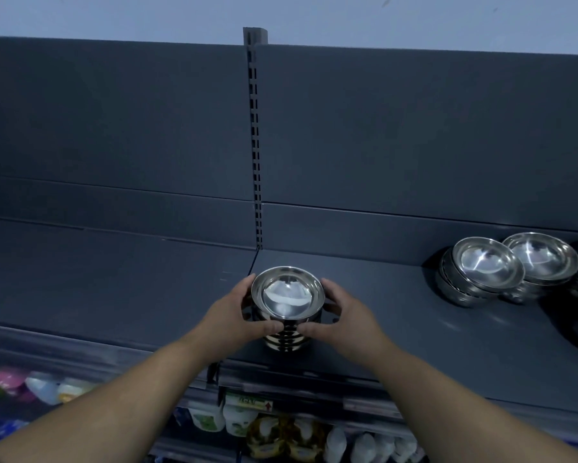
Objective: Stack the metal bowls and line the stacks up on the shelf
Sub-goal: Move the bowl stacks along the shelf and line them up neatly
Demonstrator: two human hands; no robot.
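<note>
A stack of several shiny metal bowls (pixel 287 302) stands upright on the dark grey shelf (pixel 397 315), close to its front edge and just right of the shelf joint. My left hand (pixel 237 312) grips the stack's left side, fingers curled behind it and thumb in front. My right hand (pixel 342 317) grips the right side the same way. Further stacks of metal bowls (pixel 481 272) lean at the far right of the shelf, with another stack (pixel 544 262) beside them; more bowls at the right edge are cut off.
A slotted upright (pixel 254 145) splits the grey back panel. The left shelf section (pixel 97 279) lies beside the stack. Below the shelf edge, bottles and packaged goods (pixel 240 419) fill a lower shelf.
</note>
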